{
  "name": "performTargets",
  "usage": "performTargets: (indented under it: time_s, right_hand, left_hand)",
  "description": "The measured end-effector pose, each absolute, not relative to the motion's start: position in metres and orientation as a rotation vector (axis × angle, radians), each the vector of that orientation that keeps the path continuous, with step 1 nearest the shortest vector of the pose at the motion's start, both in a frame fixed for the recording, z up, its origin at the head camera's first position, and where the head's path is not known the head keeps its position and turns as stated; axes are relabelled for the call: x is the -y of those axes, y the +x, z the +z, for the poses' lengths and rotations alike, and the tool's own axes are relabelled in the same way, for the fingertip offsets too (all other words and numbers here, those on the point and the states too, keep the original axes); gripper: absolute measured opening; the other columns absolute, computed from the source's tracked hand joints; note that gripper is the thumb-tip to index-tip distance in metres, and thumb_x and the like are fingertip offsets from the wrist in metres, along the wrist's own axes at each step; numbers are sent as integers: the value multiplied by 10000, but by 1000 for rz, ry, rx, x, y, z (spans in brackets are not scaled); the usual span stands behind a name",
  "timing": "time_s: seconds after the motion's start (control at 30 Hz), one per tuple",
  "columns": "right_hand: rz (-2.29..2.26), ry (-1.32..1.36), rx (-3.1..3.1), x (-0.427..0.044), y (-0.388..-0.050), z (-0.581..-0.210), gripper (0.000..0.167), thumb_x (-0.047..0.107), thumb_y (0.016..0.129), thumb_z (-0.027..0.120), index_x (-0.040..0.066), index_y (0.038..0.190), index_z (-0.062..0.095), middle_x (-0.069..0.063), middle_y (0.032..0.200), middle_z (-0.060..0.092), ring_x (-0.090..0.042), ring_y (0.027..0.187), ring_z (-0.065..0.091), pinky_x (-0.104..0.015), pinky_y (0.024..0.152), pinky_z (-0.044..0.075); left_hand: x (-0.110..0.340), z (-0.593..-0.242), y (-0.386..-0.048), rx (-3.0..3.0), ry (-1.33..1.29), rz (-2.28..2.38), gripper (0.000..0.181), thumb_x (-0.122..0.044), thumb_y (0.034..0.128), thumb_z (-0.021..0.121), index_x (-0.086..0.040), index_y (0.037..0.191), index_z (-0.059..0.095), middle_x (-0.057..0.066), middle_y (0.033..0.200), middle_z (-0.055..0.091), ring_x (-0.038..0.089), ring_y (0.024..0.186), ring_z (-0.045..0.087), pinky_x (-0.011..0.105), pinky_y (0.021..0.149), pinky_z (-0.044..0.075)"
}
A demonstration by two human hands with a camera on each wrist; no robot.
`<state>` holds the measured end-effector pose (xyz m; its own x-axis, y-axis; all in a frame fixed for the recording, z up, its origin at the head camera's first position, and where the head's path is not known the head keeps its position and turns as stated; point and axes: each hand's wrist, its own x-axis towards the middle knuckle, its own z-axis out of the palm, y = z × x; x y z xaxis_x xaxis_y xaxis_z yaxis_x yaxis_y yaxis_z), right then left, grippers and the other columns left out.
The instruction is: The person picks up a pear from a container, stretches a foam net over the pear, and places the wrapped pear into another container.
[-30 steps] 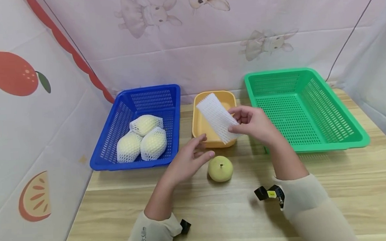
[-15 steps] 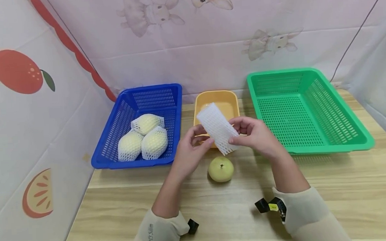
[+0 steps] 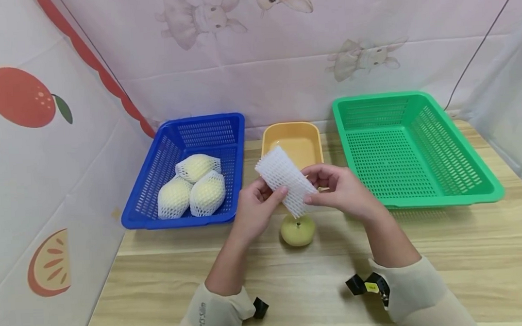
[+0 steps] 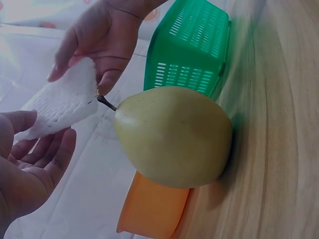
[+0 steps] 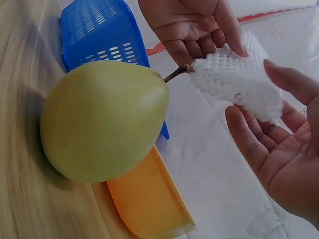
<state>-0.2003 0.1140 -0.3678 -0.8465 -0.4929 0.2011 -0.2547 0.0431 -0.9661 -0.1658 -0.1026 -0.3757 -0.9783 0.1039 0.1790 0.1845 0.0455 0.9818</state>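
A white foam net sleeve [image 3: 286, 181], lying flat and slanted, is held up between both hands in the head view. My left hand [image 3: 254, 209] pinches its left edge, thumb on top and fingers beneath. From the other side, my right hand [image 3: 343, 191] pinches the lower right edge between thumb and fingers. Just below the sleeve, a yellow-green pear [image 3: 298, 232] stands upright on the wooden table, its stem pointing up. In the right wrist view the pear [image 5: 104, 122] looks bare, and the foam net sleeve [image 5: 239, 77] appears close to its stem.
A blue basket [image 3: 132, 219] at the left holds three pears in foam nets [image 3: 207, 194]. Behind the hands stands a small yellow-orange tray [image 3: 291, 127], partly covered by the sleeve. The green basket [image 3: 446, 199] is at the right. Printed curtains [image 3: 262, 95] close off the back.
My left hand has moved up and right and now grips the sleeve too. The sleeve has come lower and nearer, over the pear's top edge. My right hand has lowered with it.
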Motion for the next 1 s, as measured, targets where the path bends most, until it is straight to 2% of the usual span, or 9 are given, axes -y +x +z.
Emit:
performTargets:
  time_s: [0.13, 0.27, 0.43, 0.67, 0.83, 1.0]
  right_hand:
    - [-1906, -792, -2117, -116, -200, -367, 392, -4, 868, 698, -46, 1243, 590, -160, 1029, 655, -200, 900, 649, -281, 761, 574]
    - [-1890, -773, -2115, -115, -199, -365, 361, 45, 926, 645, -41, 1273, 592, -184, 1156, 658, -187, 986, 664, -299, 810, 580]
    - [-1868, -768, -2111, -114, -198, -363, 345, 60, 951, 615, -64, 1273, 594, -215, 1238, 640, -176, 1030, 672, -328, 837, 583]
    - [-1834, -782, -2136, -115, -196, -363, 277, 24, 921, 630, -87, 1175, 643, -233, 1125, 674, -156, 940, 679, -317, 788, 590]
    - [-1838, -789, -2135, -115, -195, -364, 217, 28, 914, 645, -60, 1112, 656, -158, 982, 666, -175, 855, 638, -310, 730, 584]
    - [-1860, -784, -2118, -115, -195, -363, 210, 26, 900, 667, -53, 1093, 643, -116, 938, 653, -178, 828, 622, -307, 713, 580]
  left_hand:
    - [104, -374, -165, 2262, -322, -2092, 321, -127, 942, 660, 19, 1226, 628, 184, 1087, 706, 171, 929, 684, 305, 795, 587]
    - [105, -372, -163, 2303, -328, -2059, 315, -118, 939, 658, 21, 1220, 634, 188, 1062, 711, 170, 907, 680, 294, 781, 583]
    - [106, -371, -160, 2331, -362, -2053, 318, -115, 947, 647, 9, 1239, 631, 176, 1067, 706, 172, 913, 671, 289, 780, 579]
    - [105, -371, -159, 2355, -382, -2027, 292, -85, 945, 633, 17, 1218, 635, 167, 1037, 680, 175, 904, 628, 265, 761, 564]
    - [105, -370, -158, 2327, -361, -2055, 295, -88, 931, 656, -15, 1215, 631, 144, 1031, 665, 186, 940, 620, 263, 795, 560]
    - [105, -367, -158, 2256, -354, -2070, 311, -85, 889, 714, -34, 1180, 616, 137, 1032, 656, 206, 951, 625, 271, 796, 571]
